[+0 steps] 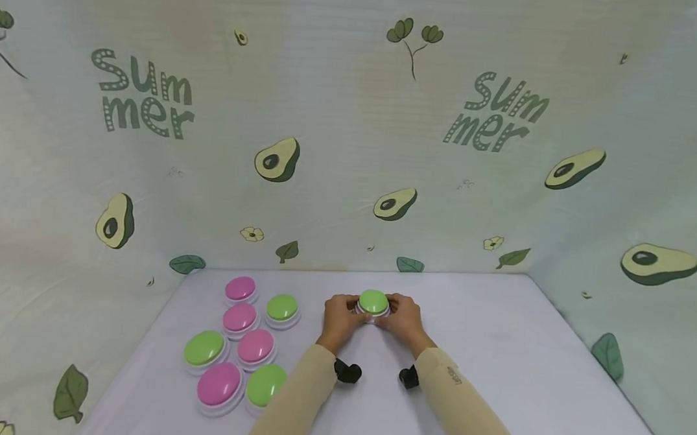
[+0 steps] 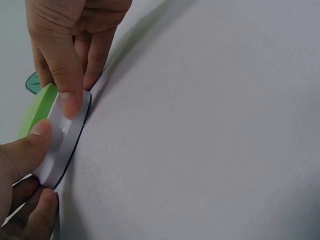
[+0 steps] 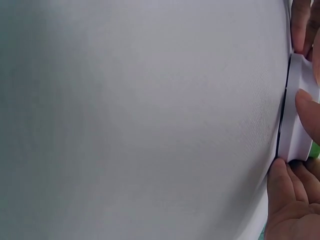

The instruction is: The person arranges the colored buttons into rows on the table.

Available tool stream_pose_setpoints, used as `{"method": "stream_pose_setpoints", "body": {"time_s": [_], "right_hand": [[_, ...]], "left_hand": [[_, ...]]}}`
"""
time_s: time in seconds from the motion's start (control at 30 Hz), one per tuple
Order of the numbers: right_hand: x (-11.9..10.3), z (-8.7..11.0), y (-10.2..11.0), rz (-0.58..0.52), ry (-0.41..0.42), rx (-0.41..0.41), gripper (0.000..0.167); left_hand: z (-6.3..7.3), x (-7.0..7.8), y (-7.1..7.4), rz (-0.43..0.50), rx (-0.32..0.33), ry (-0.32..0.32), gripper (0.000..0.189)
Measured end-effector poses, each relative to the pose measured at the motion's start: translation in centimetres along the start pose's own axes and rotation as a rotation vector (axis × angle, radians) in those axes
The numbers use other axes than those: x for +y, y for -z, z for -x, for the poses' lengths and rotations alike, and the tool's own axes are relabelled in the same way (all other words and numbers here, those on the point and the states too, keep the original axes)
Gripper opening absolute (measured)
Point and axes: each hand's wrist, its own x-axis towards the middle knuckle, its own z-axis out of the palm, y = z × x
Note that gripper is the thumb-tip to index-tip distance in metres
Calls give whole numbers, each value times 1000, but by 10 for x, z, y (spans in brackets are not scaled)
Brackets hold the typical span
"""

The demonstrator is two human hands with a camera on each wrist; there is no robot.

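Observation:
A round push button with a green dome (image 1: 373, 301) and a white base (image 2: 62, 145) sits on the white table, toward its far edge. My left hand (image 1: 341, 319) grips the base from the left, thumb along the near side. From the right, my right hand (image 1: 404, 318) holds the same base, its thumb also in front. Both thumbs press on the base's white wall in the left wrist view, with other fingers curled around its sides. The right wrist view shows that white base (image 3: 295, 115) at the right border, with only a sliver of green dome visible.
Left of my arms stand several more buttons: pink ones such as the far pink button (image 1: 240, 289) and near pink button (image 1: 220, 386), and green ones such as the upper green button (image 1: 282, 307). My left sleeve (image 1: 294, 397) partly covers a near green button (image 1: 264, 384). A printed cloth (image 1: 341, 113) hangs behind.

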Motion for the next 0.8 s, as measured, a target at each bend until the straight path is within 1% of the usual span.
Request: {"method": "stream_pose_setpoints", "body": {"time_s": [0.17,0.3,0.37,0.47,0.57,0.67,0.7,0.8], "right_hand": [[-3,4,1,1,1,4,71],[-1,4,-1,-17,-5,-28,76],[1,5,-1,-28,-13,-61,82],[3,8,-2,-37,-47,-115,96],[3,15,-2,-48,-101,-139,111],[-3,29,-4,-63,-145,-130,119],[-5,35,-5,-78,-157,-122,120],[-16,55,-12,-65,-125,-93,122]], "left_hand": [[4,5,1,-19,-14,1,52],[10,9,6,-27,-57,39,59],[15,12,9,-19,-88,61,61],[24,17,15,-15,-126,87,63],[35,22,22,-29,-156,114,65],[47,26,31,-53,-183,115,65],[52,28,35,-57,-186,104,64],[70,34,53,-65,-187,45,58]]}}
